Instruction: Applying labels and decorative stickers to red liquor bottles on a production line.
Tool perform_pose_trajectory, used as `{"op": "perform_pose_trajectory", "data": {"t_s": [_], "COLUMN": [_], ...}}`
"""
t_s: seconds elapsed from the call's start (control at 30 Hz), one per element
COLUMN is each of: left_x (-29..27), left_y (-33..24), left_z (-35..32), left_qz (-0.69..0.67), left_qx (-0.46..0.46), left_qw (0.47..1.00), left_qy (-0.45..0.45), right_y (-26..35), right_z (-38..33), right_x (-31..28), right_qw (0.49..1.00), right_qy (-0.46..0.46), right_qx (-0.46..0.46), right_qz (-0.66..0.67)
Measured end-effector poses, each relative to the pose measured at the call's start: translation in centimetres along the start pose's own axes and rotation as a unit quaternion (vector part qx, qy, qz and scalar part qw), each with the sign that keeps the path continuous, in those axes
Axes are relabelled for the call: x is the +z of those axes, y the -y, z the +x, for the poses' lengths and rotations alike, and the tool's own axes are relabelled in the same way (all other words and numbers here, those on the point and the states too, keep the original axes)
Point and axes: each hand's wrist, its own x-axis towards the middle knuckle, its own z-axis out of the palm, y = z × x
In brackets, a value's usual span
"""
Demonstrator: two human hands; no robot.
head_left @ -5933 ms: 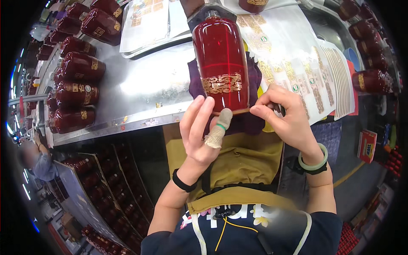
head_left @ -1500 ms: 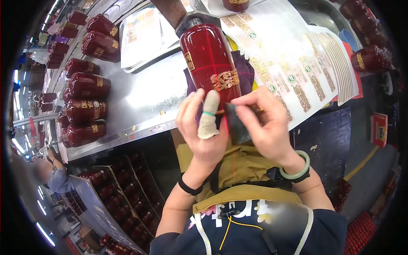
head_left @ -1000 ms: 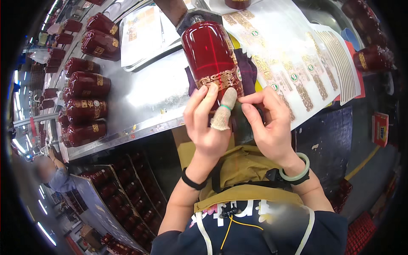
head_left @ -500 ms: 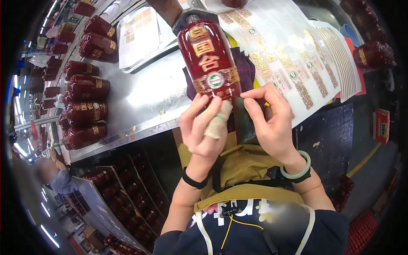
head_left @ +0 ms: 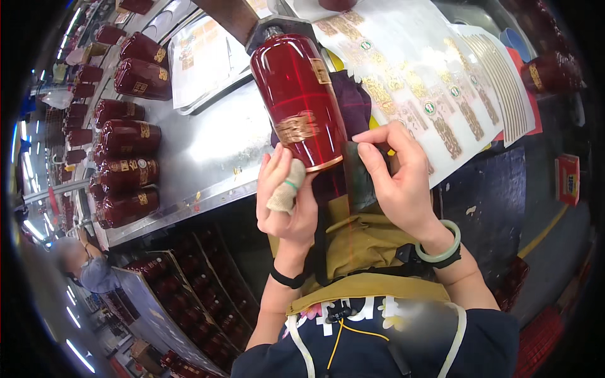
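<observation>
A glossy dark red bottle [head_left: 295, 85] lies with its neck pointing away from me, over a dark purple cloth [head_left: 353, 101]. A gold pattern shows near its base and a small gold label on its right side. My left hand [head_left: 285, 201] has its fingers closed on the left part of the bottle's base; one finger wears a beige cloth cover [head_left: 285, 189] tied with a green band. Just right of the base, my right hand [head_left: 400, 179] is apart from the bottle. Its thumb and index finger are bent, with a small gap between the tips and nothing visible in it.
To the right lies a white sheet [head_left: 435, 142] bearing gold and green-white decals, beside a striped sheet [head_left: 498, 82]. Several red bottles [head_left: 130, 138] stand at left on the metal table [head_left: 208, 145]. A tray with papers [head_left: 208, 60] lies behind. Another person [head_left: 94, 268] is far left.
The bottle has turned about its length: the large gold characters and round green-white emblem have gone from view. My left hand has shifted left and down along the base; my right hand has barely moved.
</observation>
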Motion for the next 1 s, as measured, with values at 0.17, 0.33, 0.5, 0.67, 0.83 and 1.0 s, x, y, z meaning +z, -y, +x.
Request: {"op": "perform_pose_trajectory", "data": {"t_s": [0.17,0.33,0.5,0.67,0.83,1.0], "left_x": [0.4,0.6,0.1,-0.1,-0.2,-2.1], "left_y": [-1.1,0.0,-0.5,-0.1,0.0,0.4], "left_z": [-0.5,0.2,-0.5,0.0,0.5,1.2], "left_qz": [0.051,0.048,-0.03,0.041,0.025,-0.065], "left_qx": [0.006,0.054,-0.073,-0.043,-0.009,-0.111], "left_qw": [0.997,0.997,0.997,0.996,0.999,0.983], "left_qy": [0.059,0.028,0.01,0.067,0.04,0.129], "right_y": [-0.3,-0.7,0.2,1.1,1.1,1.2], "right_z": [-0.4,0.3,0.6,0.3,0.8,1.6], "right_x": [0.3,-0.6,-1.1,-0.6,-0.8,-1.5], "right_qw": [1.0,1.0,0.999,0.997,0.997,0.995], "right_qy": [0.011,0.006,-0.024,0.047,-0.018,0.002], "right_qx": [-0.006,0.011,0.039,-0.051,0.007,-0.036], "right_qz": [0.017,-0.002,-0.016,-0.037,-0.075,-0.095]}}
